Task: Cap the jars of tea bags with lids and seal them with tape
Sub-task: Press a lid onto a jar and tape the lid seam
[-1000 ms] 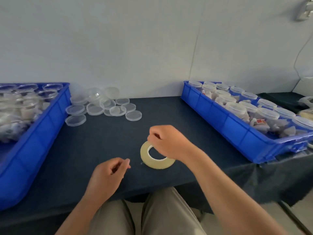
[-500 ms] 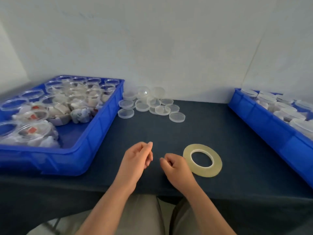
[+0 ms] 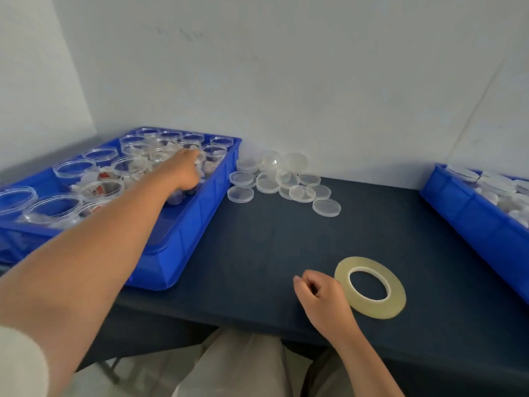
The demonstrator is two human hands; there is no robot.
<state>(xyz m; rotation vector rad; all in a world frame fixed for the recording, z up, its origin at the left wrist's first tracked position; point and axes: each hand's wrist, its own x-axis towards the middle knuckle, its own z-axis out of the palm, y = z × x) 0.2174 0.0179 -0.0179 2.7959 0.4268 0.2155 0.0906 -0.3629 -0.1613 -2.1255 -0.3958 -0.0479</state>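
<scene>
packing workroom: blue crates [image 3: 200, 213] of jars [image 3: 74, 169]

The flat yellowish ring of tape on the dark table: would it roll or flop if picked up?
The flat yellowish ring of tape lies on its face on the dark table, so it probably won't roll unless stood on edge. It looks thin with a wide hole, so likely light. Wound layers should keep it fairly stiff.
</scene>
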